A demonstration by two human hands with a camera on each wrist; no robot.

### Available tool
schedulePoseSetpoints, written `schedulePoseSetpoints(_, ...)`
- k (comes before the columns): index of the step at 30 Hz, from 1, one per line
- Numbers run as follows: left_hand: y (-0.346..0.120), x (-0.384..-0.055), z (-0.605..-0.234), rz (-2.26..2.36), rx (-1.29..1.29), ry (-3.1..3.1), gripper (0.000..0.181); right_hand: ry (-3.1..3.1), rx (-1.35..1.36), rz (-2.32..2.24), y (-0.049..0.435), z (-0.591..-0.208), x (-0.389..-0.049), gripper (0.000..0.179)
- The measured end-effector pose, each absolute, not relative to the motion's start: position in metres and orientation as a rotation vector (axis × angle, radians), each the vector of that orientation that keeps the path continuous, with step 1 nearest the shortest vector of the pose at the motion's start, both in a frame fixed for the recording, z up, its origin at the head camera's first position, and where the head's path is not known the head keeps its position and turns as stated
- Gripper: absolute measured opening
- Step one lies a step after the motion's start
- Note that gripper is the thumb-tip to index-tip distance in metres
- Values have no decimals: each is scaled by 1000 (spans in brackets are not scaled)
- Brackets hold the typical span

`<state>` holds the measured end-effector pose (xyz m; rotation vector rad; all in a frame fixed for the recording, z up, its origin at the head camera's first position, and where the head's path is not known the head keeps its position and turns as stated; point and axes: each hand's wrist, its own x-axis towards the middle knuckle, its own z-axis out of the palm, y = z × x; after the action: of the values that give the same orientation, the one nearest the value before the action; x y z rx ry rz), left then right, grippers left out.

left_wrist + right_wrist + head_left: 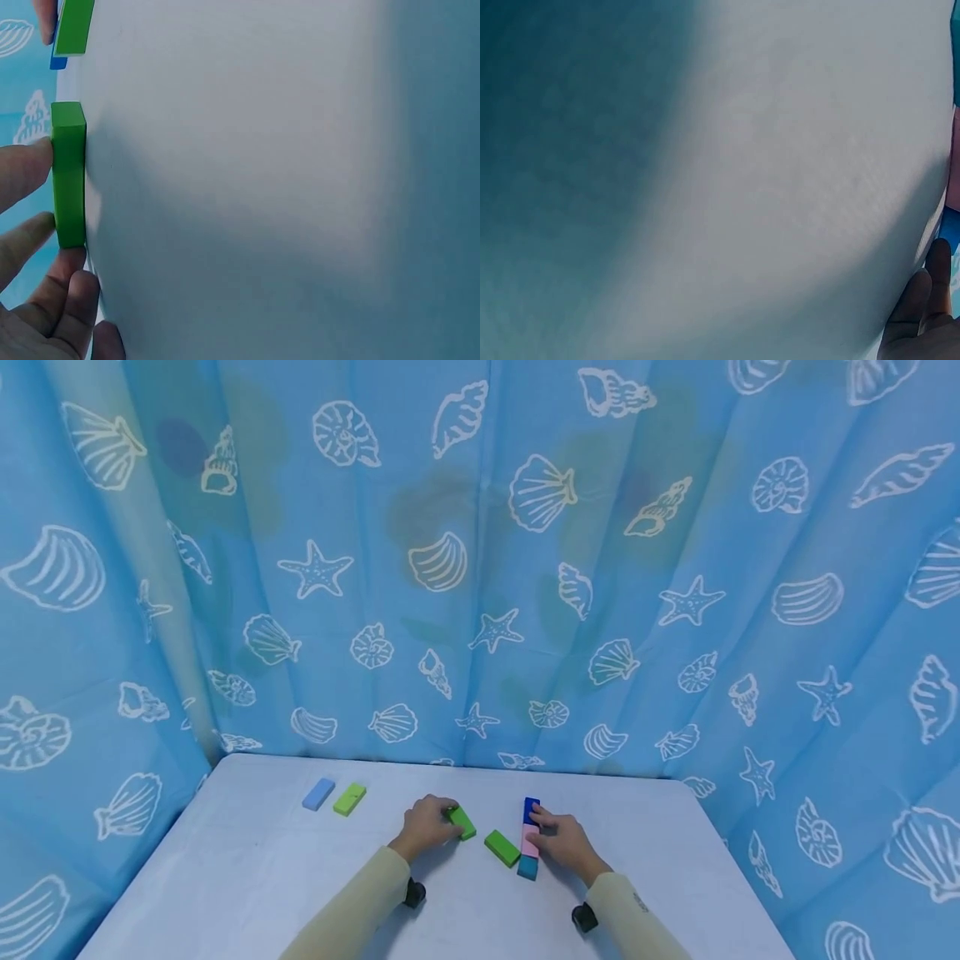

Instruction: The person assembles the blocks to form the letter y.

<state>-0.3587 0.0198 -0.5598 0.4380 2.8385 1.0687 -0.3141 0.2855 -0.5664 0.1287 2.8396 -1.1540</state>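
Note:
My left hand (429, 827) grips a green block (462, 822) at its left end, on the white tabletop. The left wrist view shows the fingers against this green block (70, 176). A second green block (502, 847) lies slantwise to its right, close beside a row of blocks. That row has a dark blue block (531, 810) at the far end, a pink block (529, 840) in the middle and a teal block (527, 867) nearest me. My right hand (566, 842) touches the row from the right, fingers at the dark blue block and thumb at the pink one.
A light blue block (318, 794) and a yellow-green block (349, 799) lie apart at the far left of the white table (247, 877). Behind and beside the table hangs a blue curtain (465, 677) with white shell prints.

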Motion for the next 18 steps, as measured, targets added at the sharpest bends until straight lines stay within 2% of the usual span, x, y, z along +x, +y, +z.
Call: schedulePoseSetpoints(18,33,-358,-558,1066,417,2846,45,2827,148,-1164,285,-565,-313,49)
